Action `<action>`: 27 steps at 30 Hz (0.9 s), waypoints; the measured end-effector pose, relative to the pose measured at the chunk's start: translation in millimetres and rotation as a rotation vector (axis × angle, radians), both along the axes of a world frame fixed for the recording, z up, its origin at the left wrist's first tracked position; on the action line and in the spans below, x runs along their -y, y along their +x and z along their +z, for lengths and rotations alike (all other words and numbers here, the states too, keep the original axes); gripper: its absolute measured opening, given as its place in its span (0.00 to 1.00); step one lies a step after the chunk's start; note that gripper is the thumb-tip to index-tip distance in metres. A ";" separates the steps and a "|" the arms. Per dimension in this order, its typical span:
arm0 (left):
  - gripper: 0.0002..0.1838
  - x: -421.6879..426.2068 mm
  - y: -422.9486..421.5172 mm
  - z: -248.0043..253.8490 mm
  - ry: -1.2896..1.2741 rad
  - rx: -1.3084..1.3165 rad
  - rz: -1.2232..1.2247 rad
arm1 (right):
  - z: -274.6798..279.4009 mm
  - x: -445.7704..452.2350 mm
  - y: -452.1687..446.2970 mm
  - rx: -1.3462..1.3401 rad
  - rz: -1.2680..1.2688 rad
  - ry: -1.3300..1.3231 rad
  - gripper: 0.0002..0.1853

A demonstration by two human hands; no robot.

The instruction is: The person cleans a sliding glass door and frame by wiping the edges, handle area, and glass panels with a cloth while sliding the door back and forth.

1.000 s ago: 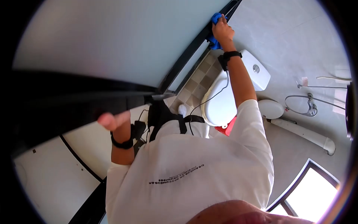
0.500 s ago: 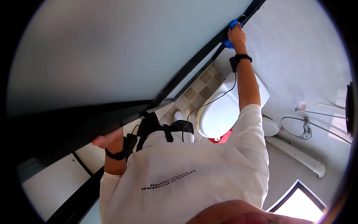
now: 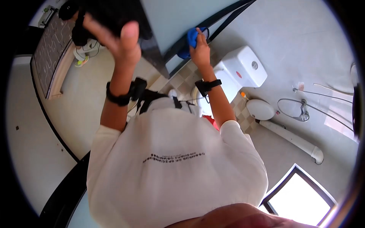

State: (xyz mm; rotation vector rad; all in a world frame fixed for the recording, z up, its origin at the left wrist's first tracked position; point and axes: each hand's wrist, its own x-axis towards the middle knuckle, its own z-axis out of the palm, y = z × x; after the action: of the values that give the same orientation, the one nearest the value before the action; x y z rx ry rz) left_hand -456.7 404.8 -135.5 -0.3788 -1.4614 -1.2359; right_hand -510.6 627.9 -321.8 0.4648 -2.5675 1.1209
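Observation:
At the upper right of the door area, my right hand (image 3: 201,53) is closed on a blue cloth (image 3: 192,37), which lies against the dark frame (image 3: 218,19) of a frosted panel (image 3: 171,19). My left hand (image 3: 123,47) is raised at the upper left, somewhat blurred. Its thumb and a finger are spread apart beside the dark door edge (image 3: 146,26); the other fingers are hard to make out. Both wrists carry black straps with small devices.
A white toilet (image 3: 243,68) stands beyond my right forearm. Right of it are a round white lid (image 3: 260,110), a white pipe (image 3: 291,140) and a wall tap (image 3: 303,111). A person (image 3: 80,34) is at the upper left near a patterned board (image 3: 53,53). A window (image 3: 300,199) is at lower right.
The dark door edge has swung away from the left, revealing the floor and another person. My left hand is higher in view. My right hand and the cloth have shifted left and slightly down.

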 end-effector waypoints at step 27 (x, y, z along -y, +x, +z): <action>0.63 -10.6 11.6 2.9 0.016 0.117 0.109 | -1.6 -52.0 -60.8 -0.105 -0.021 0.291 0.34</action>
State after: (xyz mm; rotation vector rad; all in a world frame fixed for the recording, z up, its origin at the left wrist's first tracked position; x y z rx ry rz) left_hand -445.1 415.5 -132.6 -0.2161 -1.5498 -1.1974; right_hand -571.4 679.9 -323.5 0.5457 -2.6441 0.6961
